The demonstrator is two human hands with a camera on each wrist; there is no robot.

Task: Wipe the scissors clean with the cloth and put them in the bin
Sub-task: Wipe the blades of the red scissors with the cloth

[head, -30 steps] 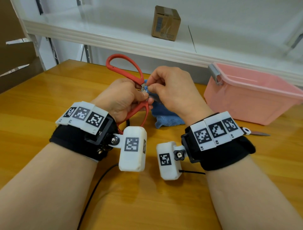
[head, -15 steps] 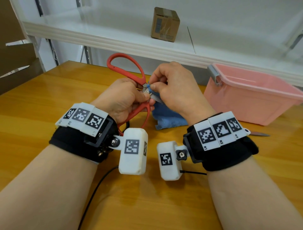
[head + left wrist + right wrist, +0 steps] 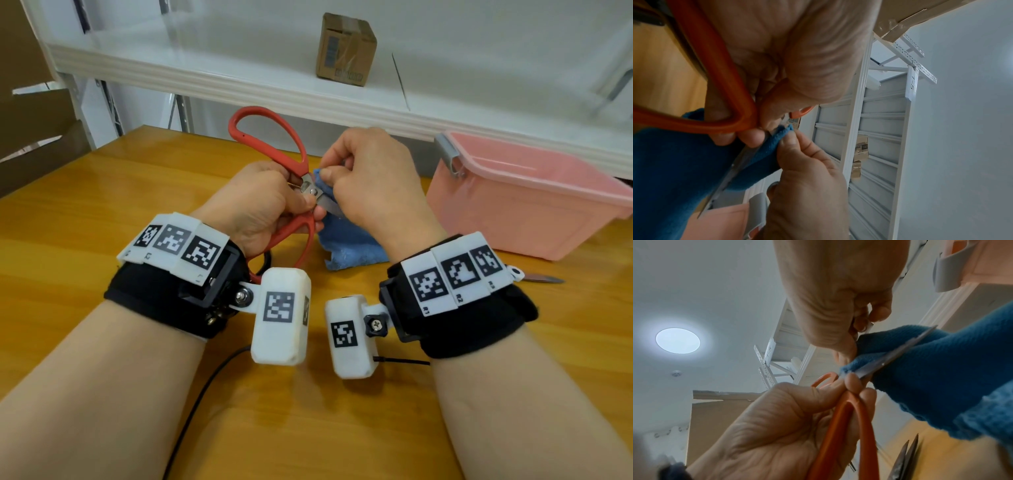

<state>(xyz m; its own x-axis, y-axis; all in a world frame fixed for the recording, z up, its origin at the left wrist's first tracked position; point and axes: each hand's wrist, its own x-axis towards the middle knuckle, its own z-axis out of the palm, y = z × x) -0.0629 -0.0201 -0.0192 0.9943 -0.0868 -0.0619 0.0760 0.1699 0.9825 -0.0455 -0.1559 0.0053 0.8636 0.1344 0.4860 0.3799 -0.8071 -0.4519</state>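
Observation:
My left hand [image 3: 274, 202] grips the red-handled scissors [image 3: 293, 229] near the pivot, handles up and toward me, above the wooden table. Its fingers curl round the handle [image 3: 723, 81] in the left wrist view. My right hand [image 3: 356, 178] pinches a blue cloth [image 3: 349, 246] around the steel blade [image 3: 329, 205] right beside the pivot. The cloth [image 3: 941, 378] folds over the blade [image 3: 896, 353], and its tail hangs to the table. The pink bin [image 3: 513, 212] stands open at the right, apart from both hands.
A second pair of scissors [image 3: 543, 278] lies on the table behind my right wrist, in front of the bin. A white shelf [image 3: 239, 78] with a small cardboard box [image 3: 346, 48] runs along the far edge. A black cable [image 3: 205, 394] trails under my left forearm.
My right hand has slid the cloth a little up the blade toward the pivot, baring more steel below its fingers. My left hand keeps its hold and has barely shifted.

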